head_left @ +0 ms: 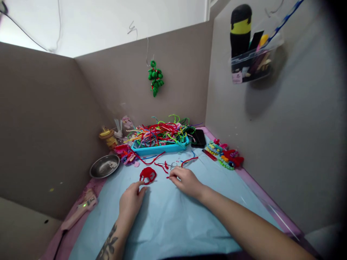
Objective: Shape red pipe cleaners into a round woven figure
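On the blue sheet sits a rounded red piece (148, 174) that looks bent from fuzzy pipe cleaner, with an open loop at its lower side. My left hand (132, 198) is at its lower left edge, thumb and index finger closed on the rim. To the right, my right hand (187, 181) pinches a short red pipe cleaner, whose end (167, 177) pokes out past the fingertips. Just beyond that hand lie scissors (166, 165), partly covered by it. Loose red pipe cleaner lengths (162, 167) rest around the scissors.
A blue tray (159, 148) heaped with coloured pipe cleaners stands at the back, beside a black phone (198, 138). Finished fuzzy pieces (230, 159) lie right. At left are a metal bowl (105, 166) and a pink glue gun (81, 211). Grey partitions (176, 79) enclose the table.
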Demonstrator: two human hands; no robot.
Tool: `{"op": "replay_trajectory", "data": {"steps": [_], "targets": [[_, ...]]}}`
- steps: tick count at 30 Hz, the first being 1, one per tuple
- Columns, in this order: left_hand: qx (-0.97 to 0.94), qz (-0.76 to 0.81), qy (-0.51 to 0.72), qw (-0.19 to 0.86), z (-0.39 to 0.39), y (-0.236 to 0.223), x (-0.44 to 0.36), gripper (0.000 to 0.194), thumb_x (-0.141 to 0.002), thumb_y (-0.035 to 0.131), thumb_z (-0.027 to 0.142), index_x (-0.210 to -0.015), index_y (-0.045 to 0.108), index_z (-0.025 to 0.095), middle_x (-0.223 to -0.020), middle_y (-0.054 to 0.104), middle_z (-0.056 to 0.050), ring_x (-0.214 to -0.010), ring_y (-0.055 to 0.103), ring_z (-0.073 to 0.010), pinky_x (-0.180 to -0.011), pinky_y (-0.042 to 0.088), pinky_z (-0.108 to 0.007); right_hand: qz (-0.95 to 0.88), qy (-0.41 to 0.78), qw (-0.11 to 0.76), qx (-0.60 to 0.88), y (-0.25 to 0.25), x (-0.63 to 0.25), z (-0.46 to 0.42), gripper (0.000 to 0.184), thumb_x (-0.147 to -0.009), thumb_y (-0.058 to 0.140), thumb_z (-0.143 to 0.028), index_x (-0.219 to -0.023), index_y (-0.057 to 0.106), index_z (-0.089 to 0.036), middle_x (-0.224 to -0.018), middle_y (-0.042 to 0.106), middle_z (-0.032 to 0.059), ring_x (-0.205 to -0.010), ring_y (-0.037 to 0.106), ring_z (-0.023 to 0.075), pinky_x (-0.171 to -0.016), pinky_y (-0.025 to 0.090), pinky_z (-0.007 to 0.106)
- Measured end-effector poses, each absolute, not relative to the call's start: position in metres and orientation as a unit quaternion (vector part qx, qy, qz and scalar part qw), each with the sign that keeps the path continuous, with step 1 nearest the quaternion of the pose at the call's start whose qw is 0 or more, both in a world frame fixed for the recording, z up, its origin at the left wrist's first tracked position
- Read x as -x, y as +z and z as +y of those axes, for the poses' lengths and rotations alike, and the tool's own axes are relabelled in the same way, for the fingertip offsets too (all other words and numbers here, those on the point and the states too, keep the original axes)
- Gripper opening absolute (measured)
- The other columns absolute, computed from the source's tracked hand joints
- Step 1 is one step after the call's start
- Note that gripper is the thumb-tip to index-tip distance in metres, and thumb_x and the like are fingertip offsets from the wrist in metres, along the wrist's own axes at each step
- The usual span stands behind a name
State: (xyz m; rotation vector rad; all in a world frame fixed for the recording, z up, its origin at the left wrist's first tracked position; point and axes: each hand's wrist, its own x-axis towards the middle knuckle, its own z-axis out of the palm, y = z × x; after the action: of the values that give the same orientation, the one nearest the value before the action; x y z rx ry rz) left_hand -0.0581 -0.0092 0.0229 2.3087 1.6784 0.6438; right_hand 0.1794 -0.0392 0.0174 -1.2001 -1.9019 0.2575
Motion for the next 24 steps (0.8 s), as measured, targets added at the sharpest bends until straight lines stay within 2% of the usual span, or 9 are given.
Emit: {"op": "replay_trajectory", "data": {"steps": [4,7,11,14,16,20,24], "targets": [[-0.817,0.562,0.118,0.055,0.003,0.025,0.053,0.027,-0.083,0.044,0.035,-0.099,0.063,0.023,-0.090,0.064,-0.006,-0.076,0.058,-0.0186,-0.062,0.036,-0.026,-0.751,0.115,0.435,0.483,0.015,-0.178,-0.039,0.009,-0.082,0.050,-0.016,-0.078,0.058,-0.018,-0.077,0.061,0.0024,-0.073,0.056,0.0131,-0.069,0.041,0.024],[-0.824,0.561,0.075,0.037,0.011,0.023,0.042,0.023,-0.082,0.046,0.032,-0.089,0.065,0.021,-0.089,0.065,-0.008,-0.079,0.059,-0.0207,-0.064,0.037,-0.027,-0.755,0.124,0.436,0.474,0.015,-0.175,-0.040,0.009,-0.082,0.051,-0.016,-0.078,0.058,-0.019,-0.077,0.061,0.0020,-0.074,0.056,0.0133,-0.069,0.041,0.024],[-0.824,0.537,0.165,0.075,0.021,0.027,0.035,0.020,-0.080,0.048,0.031,-0.082,0.065,0.021,-0.083,0.066,-0.005,-0.074,0.058,-0.0187,-0.062,0.036,-0.025,-0.713,0.118,0.483,0.494,0.020,-0.175,-0.038,0.009,-0.082,0.050,-0.016,-0.077,0.057,-0.018,-0.075,0.059,0.0021,-0.074,0.055,0.0140,-0.070,0.041,0.025],[-0.789,0.507,0.266,0.220,0.024,0.038,0.021,0.026,-0.079,0.049,0.038,-0.072,0.064,0.017,-0.057,0.057,0.000,-0.054,0.050,-0.0144,-0.052,0.032,-0.023,-0.647,0.107,0.548,0.518,0.026,-0.178,-0.035,0.005,-0.081,0.051,-0.017,-0.080,0.056,-0.018,-0.076,0.057,0.0025,-0.073,0.054,0.0146,-0.067,0.043,0.025],[-0.757,0.481,0.309,0.316,0.023,0.047,0.004,0.029,-0.077,0.050,0.042,-0.071,0.062,0.016,-0.050,0.050,0.002,-0.048,0.044,-0.0122,-0.048,0.029,-0.022,-0.635,0.099,0.569,0.513,0.030,-0.181,-0.035,0.007,-0.080,0.052,-0.018,-0.085,0.057,-0.018,-0.080,0.058,0.0036,-0.075,0.054,0.0154,-0.067,0.044,0.026],[-0.746,0.406,0.355,0.390,0.014,0.051,-0.034,0.028,-0.074,0.056,0.041,-0.069,0.062,0.014,-0.052,0.050,0.002,-0.050,0.043,-0.0109,-0.049,0.032,-0.021,-0.664,0.071,0.556,0.496,0.034,-0.189,-0.035,0.020,-0.081,0.049,-0.017,-0.097,0.061,-0.020,-0.085,0.060,0.0057,-0.079,0.057,0.0166,-0.071,0.047,0.028],[-0.750,0.375,0.409,0.361,0.006,0.043,-0.050,0.024,-0.077,0.054,0.037,-0.073,0.062,0.015,-0.065,0.057,-0.001,-0.060,0.050,-0.0131,-0.057,0.039,-0.023,-0.664,0.061,0.547,0.507,0.032,-0.195,-0.034,0.019,-0.082,0.048,-0.015,-0.091,0.064,-0.020,-0.082,0.059,0.0049,-0.076,0.058,0.0157,-0.069,0.048,0.028]]}}
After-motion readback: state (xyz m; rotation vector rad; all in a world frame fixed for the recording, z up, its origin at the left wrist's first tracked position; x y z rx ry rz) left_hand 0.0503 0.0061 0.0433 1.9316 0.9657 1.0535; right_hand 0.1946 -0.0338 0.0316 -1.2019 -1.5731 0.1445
